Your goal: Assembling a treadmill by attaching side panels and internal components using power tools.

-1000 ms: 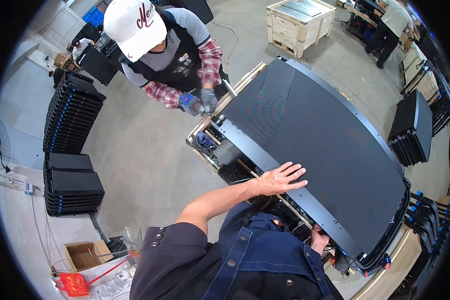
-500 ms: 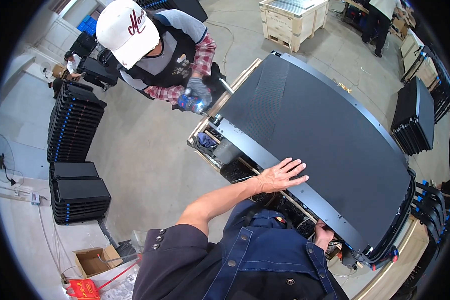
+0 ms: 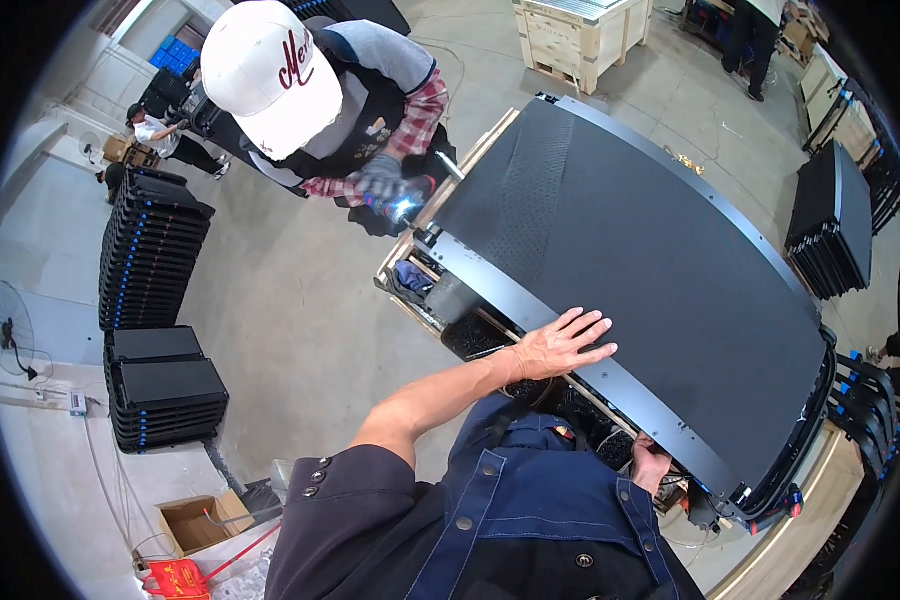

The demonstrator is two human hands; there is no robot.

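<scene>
The left hand lay open, fingers slightly spread, across the near metal rail and black surface of a long deck. The right hand was tucked beneath that rail, its fingers hidden, its grip impossible to tell. The deck spanned centre to right; near its far left corner, a co-worker's gloved hand held a lit tool.

Here's the belt, dead matt and black, its near long edge met by a smooth grey rail with a metallic sheen. The base shows pale, bare wood, with crumpled dark-blue cloth at its left corner
</scene>
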